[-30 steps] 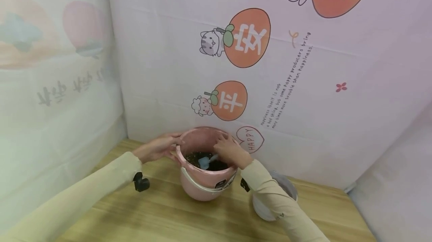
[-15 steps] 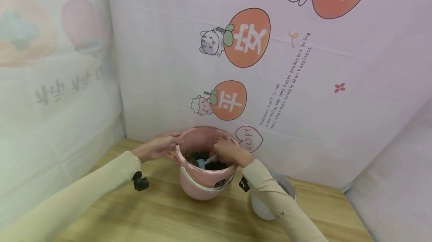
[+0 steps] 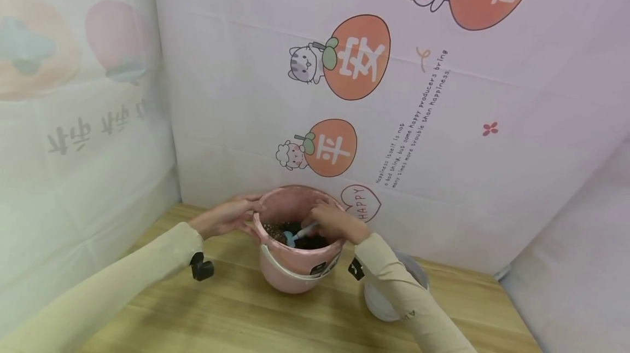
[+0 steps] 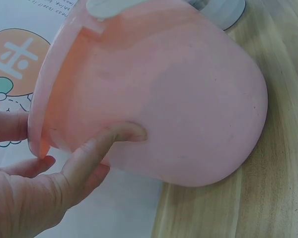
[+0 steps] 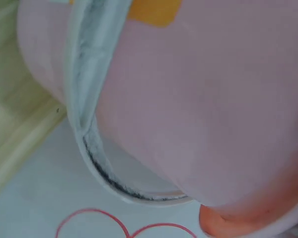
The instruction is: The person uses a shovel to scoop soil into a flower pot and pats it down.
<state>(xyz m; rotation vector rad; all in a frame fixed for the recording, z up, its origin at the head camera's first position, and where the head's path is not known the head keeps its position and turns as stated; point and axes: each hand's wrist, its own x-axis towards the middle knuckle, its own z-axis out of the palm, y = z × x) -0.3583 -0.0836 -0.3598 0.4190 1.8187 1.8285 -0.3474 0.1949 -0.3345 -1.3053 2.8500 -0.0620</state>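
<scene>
A pink bucket (image 3: 285, 276) stands upright on the wooden table, with dark soil (image 3: 273, 230) in the bottom. My left hand (image 3: 228, 217) grips its left rim; in the left wrist view, fingers of that hand (image 4: 44, 193) press the outer wall while another digit hooks over the lip. Inside the bucket, my right hand (image 3: 333, 220) holds a small shovel by its pale handle. The shovel's light blue blade (image 3: 290, 239) touches the soil. In the right wrist view only the bucket's outer wall (image 5: 203, 99) and white bail handle (image 5: 92, 59) show; the hand is hidden.
A whitish-grey container (image 3: 376, 304) stands right of the bucket, partly behind my right sleeve (image 3: 408, 293). A printed cloth wall (image 3: 236, 96) rises close behind the bucket, and another (image 3: 88, 178) is on the left. Wooden table (image 3: 236, 309) lies in front.
The shovel blade has shifted a little left and tilted in the soil, with my right hand moving slightly left. My left hand keeps its grip on the rim.
</scene>
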